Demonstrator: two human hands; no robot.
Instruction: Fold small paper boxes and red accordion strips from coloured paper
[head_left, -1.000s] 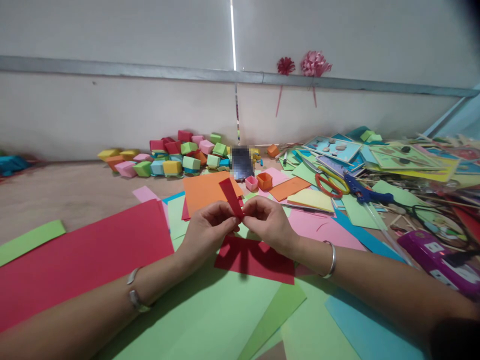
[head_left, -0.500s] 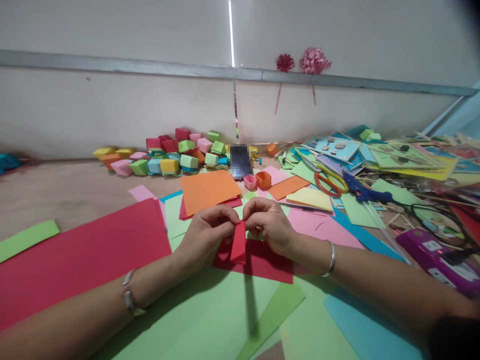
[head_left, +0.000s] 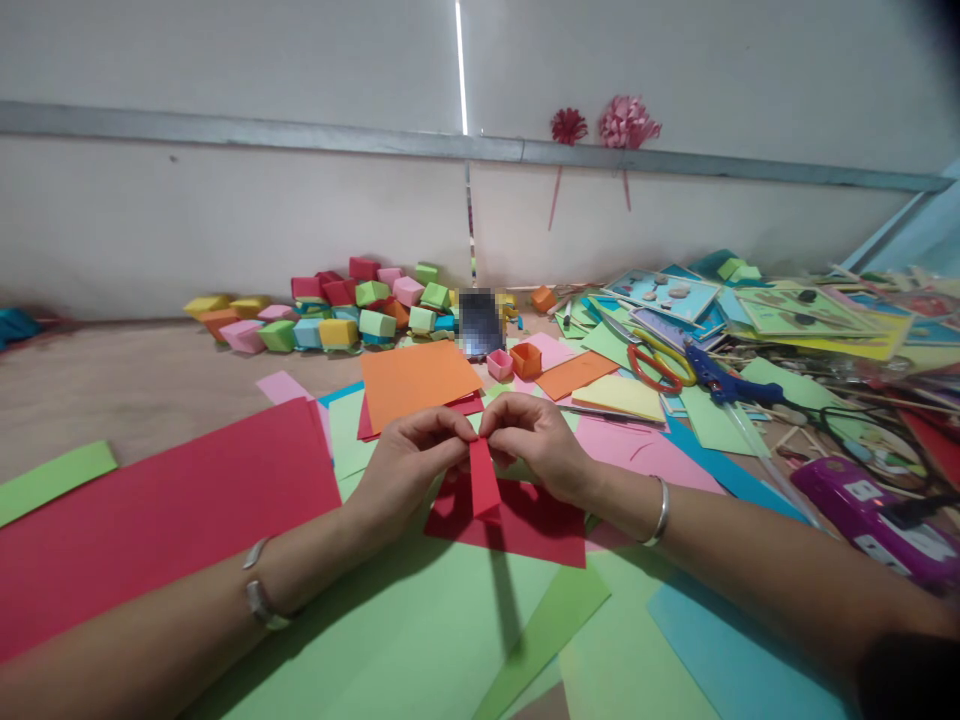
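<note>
At mid-frame, your left hand (head_left: 416, 465) and right hand (head_left: 534, 445) both pinch the top end of a red strip (head_left: 484, 484), held over the small red sheet (head_left: 544, 528). Looks like folding or creasing; next move likely calls for a steady pinch, edges lined up.

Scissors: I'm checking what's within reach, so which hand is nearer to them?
Right. The right hand is to the left of the scissors and lower in the view; the left hand is farther left.
</note>
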